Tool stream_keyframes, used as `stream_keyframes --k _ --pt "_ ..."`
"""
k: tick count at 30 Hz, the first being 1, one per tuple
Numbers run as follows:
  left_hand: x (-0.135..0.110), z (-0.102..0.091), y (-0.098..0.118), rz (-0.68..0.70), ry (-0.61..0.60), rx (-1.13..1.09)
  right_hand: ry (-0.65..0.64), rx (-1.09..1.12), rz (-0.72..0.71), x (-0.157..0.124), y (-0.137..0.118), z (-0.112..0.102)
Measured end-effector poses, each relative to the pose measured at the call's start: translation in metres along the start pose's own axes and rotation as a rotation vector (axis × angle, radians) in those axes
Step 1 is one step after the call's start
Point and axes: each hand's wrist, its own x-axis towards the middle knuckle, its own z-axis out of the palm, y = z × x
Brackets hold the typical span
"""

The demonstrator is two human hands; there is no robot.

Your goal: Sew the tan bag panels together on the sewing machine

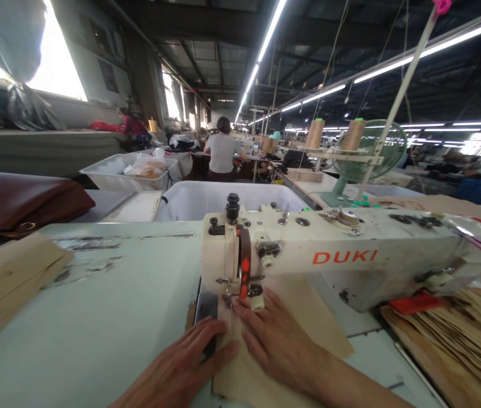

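Note:
A pale sewing machine (291, 258) marked DUKI stands across the green tabletop (138, 294). Under its needle area (227, 297) lies a flat tan piece of cloth (319, 317), running toward me. My left hand (189, 357) rests at the cloth's left edge, fingers stretched forward and thumb apart on top. Flat on the cloth, my right hand (278, 340) points its fingers at the needle area, close beside the presser foot. The machine head partly covers those fingertips. Neither hand grips anything that I can see.
Stacked tan pieces (474, 323) lie at right, with a red object (414, 303) on them. More tan cloth (11, 283) and a brown leather bag (28, 201) are at left. Behind stand a white bin (232, 195), thread cones (315, 134), a green fan (372, 153) and a seated person (222, 150).

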Motion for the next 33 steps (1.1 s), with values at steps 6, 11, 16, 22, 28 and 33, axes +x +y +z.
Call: stream_keyframes --k 6,11,16,22,28,33 --pt "-0.002 -0.001 -0.007 0.004 -0.121 0.062 0.009 -0.02 -0.014 0.002 -0.001 0.004" --pt "-0.011 0.006 -0.011 -0.084 -0.14 0.077 0.002 0.021 -0.089 -0.006 -0.006 0.006" --pt "-0.008 0.003 -0.011 -0.065 -0.105 0.035 0.008 -0.024 -0.143 -0.005 -0.005 0.003" --pt "-0.002 0.0 -0.013 -0.064 -0.108 0.027 0.005 -0.017 -0.143 0.0 0.002 0.004" --pt "0.007 -0.002 -0.01 -0.053 -0.04 -0.027 0.025 0.034 -0.101 0.006 0.004 0.003" --pt "0.011 0.006 -0.016 -0.032 -0.004 0.026 0.007 0.019 -0.069 0.008 0.004 -0.001"
